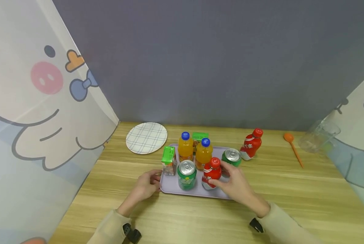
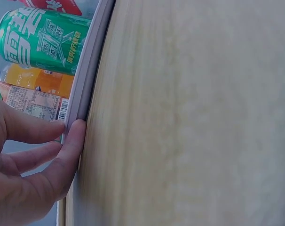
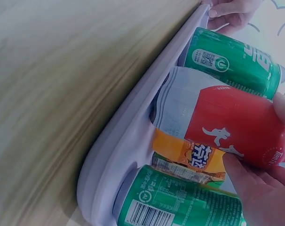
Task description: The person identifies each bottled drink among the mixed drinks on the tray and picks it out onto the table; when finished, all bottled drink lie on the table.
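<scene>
My right hand [image 1: 235, 184] grips a red-and-white bottle [image 1: 211, 173] that stands at the front of the lilac tray [image 1: 173, 184]. In the right wrist view, fingers and thumb lie on both sides of the bottle [image 3: 217, 117] near its cap end. My left hand [image 1: 146, 184] pinches the tray's left front corner; the left wrist view shows thumb and finger on either side of the rim [image 2: 81, 89]. Around the bottle on the tray are a green can [image 1: 186, 178], another green can [image 1: 231, 157], two orange drink bottles [image 1: 185, 147] and a green-topped juice carton [image 1: 168, 162]. A second carton [image 1: 199, 136] is partly hidden.
Another red bottle [image 1: 250, 145] stands on the table just right of the tray. A checked plate [image 1: 146, 138] lies behind to the left. Farther right are an orange spoon [image 1: 295, 150] and a clear pitcher [image 1: 317, 137]. A grey wall [image 1: 215, 67] borders the table's back.
</scene>
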Action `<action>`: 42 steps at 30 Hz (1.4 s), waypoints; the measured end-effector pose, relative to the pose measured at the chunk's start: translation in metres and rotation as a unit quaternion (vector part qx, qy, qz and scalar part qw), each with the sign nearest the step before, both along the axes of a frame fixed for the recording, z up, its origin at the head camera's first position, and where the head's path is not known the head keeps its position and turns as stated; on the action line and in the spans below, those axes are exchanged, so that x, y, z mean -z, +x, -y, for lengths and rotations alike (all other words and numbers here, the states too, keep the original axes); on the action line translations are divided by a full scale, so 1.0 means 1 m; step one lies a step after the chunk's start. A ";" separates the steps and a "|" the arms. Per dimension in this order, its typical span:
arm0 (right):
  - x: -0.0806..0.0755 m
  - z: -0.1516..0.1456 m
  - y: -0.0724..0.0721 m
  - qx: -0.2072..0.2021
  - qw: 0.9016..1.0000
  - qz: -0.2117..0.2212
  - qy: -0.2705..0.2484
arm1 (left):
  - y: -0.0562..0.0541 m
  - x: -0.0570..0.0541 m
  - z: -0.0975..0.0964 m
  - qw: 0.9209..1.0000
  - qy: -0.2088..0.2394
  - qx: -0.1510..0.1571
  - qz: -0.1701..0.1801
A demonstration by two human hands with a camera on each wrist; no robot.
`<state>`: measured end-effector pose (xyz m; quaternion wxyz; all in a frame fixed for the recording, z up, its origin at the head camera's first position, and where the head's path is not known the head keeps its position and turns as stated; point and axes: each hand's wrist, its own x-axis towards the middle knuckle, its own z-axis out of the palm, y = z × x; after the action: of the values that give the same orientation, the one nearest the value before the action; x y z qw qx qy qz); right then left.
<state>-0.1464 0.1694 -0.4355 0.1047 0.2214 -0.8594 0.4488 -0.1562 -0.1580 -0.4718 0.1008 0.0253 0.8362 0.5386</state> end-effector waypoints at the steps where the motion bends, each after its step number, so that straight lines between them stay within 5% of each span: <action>1: 0.000 -0.001 0.001 0.001 1.000 0.002 -0.004 | 0.000 0.001 0.000 1.000 0.001 0.001 -0.002; 12: -0.018 -0.017 0.018 0.014 1.000 -0.008 -0.026 | -0.001 -0.002 0.004 1.000 0.004 -0.004 0.000; 20: -0.040 -0.043 0.029 -0.002 0.999 -0.047 -0.016 | -0.001 -0.004 0.008 0.998 -0.059 -0.004 -0.006; 26: -0.045 -0.072 0.037 0.030 0.998 -0.057 0.002 | 0.002 0.000 0.007 0.997 -0.078 -0.001 -0.007; 34: -0.050 -0.105 0.027 0.061 0.994 -0.088 0.005 | -0.002 0.000 0.006 0.998 -0.066 0.005 -0.011; 42: -0.045 -0.134 0.015 0.137 0.986 -0.088 0.022 | -0.004 0.002 0.004 0.998 -0.059 0.009 -0.008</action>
<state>-0.1319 0.3030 -0.3904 0.2358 0.1426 -0.8788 0.3895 -0.1600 -0.1622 -0.4733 0.1007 0.0311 0.8671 0.4868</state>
